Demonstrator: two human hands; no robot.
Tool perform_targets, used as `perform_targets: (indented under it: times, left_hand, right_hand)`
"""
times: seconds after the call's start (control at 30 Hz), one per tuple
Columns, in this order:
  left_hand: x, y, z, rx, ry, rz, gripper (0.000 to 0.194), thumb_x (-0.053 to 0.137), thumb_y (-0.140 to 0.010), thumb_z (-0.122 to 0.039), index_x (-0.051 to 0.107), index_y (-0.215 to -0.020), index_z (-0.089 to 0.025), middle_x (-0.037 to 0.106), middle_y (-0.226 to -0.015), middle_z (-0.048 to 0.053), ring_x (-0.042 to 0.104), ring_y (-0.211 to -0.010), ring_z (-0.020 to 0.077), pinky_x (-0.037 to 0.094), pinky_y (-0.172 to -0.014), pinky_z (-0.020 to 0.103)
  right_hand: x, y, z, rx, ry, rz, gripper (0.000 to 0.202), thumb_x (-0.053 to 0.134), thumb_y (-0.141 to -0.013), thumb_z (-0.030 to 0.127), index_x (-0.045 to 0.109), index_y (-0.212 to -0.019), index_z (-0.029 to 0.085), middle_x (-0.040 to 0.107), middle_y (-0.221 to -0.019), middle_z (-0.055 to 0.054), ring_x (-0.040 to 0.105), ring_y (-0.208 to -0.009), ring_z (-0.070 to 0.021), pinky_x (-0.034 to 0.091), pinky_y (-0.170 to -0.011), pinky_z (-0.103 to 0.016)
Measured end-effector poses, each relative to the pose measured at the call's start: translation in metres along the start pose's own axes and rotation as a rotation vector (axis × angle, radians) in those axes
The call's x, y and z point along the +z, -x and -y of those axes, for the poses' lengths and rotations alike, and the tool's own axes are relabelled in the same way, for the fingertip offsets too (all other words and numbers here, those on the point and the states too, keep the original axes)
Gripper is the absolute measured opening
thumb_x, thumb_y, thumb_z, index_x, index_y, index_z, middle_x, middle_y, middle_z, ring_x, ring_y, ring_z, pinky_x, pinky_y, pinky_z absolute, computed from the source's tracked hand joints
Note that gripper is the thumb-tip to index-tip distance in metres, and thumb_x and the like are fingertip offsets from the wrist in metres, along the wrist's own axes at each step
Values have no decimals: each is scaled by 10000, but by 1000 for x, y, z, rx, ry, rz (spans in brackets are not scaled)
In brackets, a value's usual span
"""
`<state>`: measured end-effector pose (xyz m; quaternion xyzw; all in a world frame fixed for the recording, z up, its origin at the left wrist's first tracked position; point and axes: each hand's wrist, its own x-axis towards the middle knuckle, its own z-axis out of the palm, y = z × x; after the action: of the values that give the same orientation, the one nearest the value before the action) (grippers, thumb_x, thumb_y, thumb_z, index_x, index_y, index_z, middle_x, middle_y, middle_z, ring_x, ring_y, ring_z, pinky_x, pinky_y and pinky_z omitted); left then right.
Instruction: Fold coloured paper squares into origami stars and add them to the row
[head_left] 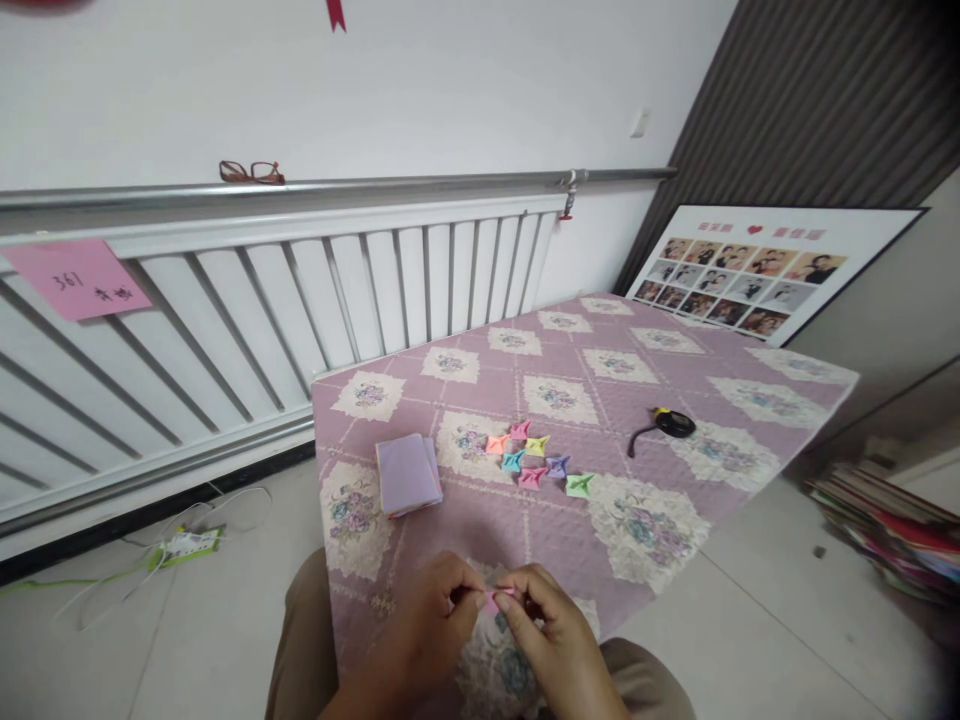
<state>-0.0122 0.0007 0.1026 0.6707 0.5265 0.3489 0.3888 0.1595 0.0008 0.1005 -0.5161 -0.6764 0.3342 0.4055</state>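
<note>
Close to the table's near edge, my left hand (442,605) and my right hand (544,615) meet over a small piece of folded pink paper (492,602). Thumb and fingers of each hand pinch it from either side, so much of its shape is hidden. Just beyond them lies a loose cluster of small folded paper pieces: a green one (579,486), a teal one (512,461), a yellow one (537,446), an orange one (496,445), a purple one (557,467) and pink ones (532,478). A stack of square coloured paper (409,475), lilac on top, sits to their left.
A purple flowered tablecloth (480,395) covers the table. A black and yellow tape measure with a strap (675,423) rests at the right. Behind stands a white radiator (375,290), with glasses (253,173) on the pipe above. A photo board (757,265) leans at the back right.
</note>
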Motion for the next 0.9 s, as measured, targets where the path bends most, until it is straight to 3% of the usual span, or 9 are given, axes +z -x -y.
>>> perform_targets:
  times: [0.27,0.43,0.63,0.9]
  left_hand:
    - [1,0,2,-70,98,19,129,513,-806,-172,597,-709,-184,585,-730,-8,522,-710,147,401,-676,261]
    - [4,-2,7,-152,135,73,103,579,-797,-224,668,-776,-179,580,-723,-20,504,-693,143,376,-643,257]
    - [6,-3,10,-238,159,127,115,574,-797,-252,610,-728,-166,464,-612,-59,430,-606,120,303,-565,244]
    - [6,-2,5,-190,122,73,127,560,-783,-239,562,-677,-168,468,-640,-43,443,-649,133,326,-613,258]
  right_hand:
    - [0,0,6,42,-76,23,337,518,-894,423,535,-631,212,515,-632,22,508,-594,-143,423,-567,-235]
    - [1,0,2,117,-91,49,317,519,-870,424,533,-635,211,495,-626,29,492,-594,-143,412,-572,-238]
    - [7,3,-7,216,-175,60,358,545,-844,514,585,-683,196,520,-642,21,507,-617,-152,420,-594,-251]
    - [12,4,-9,176,-213,79,338,536,-866,477,568,-679,198,479,-646,33,460,-607,-137,385,-590,-244]
